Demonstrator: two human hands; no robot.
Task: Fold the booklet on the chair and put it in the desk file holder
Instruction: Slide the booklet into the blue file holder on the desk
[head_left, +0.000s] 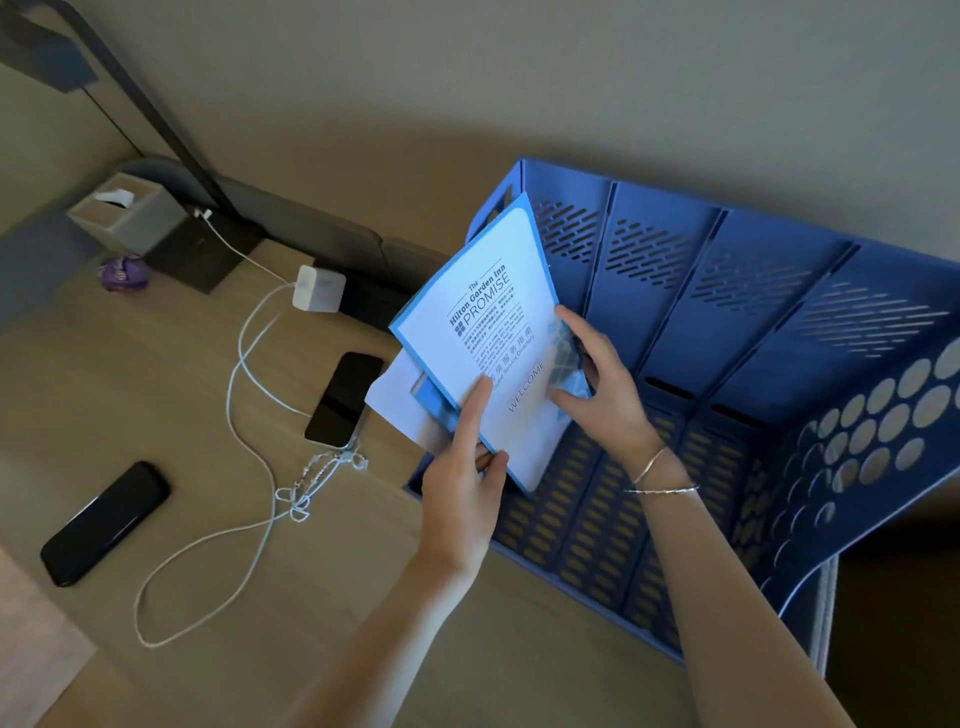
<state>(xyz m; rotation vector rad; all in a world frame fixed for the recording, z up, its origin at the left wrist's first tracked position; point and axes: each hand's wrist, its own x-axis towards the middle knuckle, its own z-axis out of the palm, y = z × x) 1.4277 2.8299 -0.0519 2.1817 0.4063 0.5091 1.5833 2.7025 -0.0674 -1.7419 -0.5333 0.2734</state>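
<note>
We cannot read the booklet's (488, 332) lower end: the left hand (462, 499) covers its near left corner, and the right hand (597, 384) covers part of its right edge. Loose white and blue sheets stick out from under its left side; whether they belong to the booklet, we cannot tell. The file holder (727, 291) is cut off at the right edge of the view.

The booklet is a flat, pale blue-white cover with a brighter blue border and rounded corners. Dark print on it reads "Hilton Garden Inn PROMISE" and "WELCOME". It stands tilted at the leftmost compartment of the file holder, its top corner against the left wall and its bottom not yet on the holder's floor.

We see the left hand pinching the near lower edge, thumb on top and index finger stretched along the cover. The right hand grips the right edge with curled fingers and wears two thin bracelets (660, 475).

The file holder is blue plastic with slotted dividers, a slotted floor and round holes in its right wall. It stands on a wood-grain desk (182, 415). Two dark phones (345, 397) lie to its left, one attached to a white cable (249, 364) running to a white charger (319, 288). A grey tissue box (124, 213) stands further back.
</note>
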